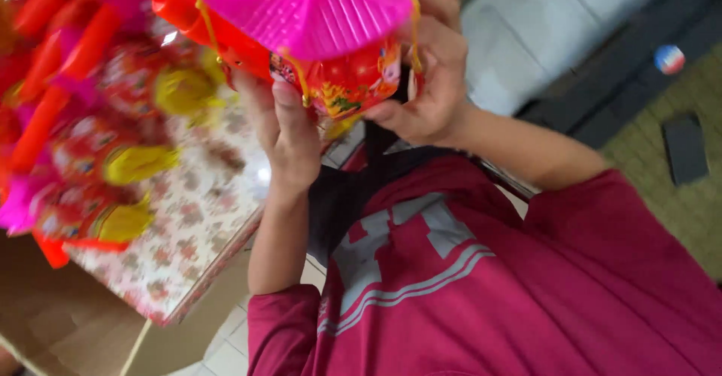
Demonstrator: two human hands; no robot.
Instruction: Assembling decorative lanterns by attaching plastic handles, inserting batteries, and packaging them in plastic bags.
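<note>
Pink ribbed plastic roof, red printed paper body: the lantern point(323, 37) feels light and crushable, so my left hand point(289, 131) and right hand point(429, 83) pinch its lower rim, above the floral surface point(195, 225).

A lantern point(323, 37) is held between the left hand point(289, 131) and the right hand point(429, 83), with more lanterns point(90, 120) piled to its left on a table point(188, 248), beside whose near edge a cardboard box point(68, 323) is placed.
</note>
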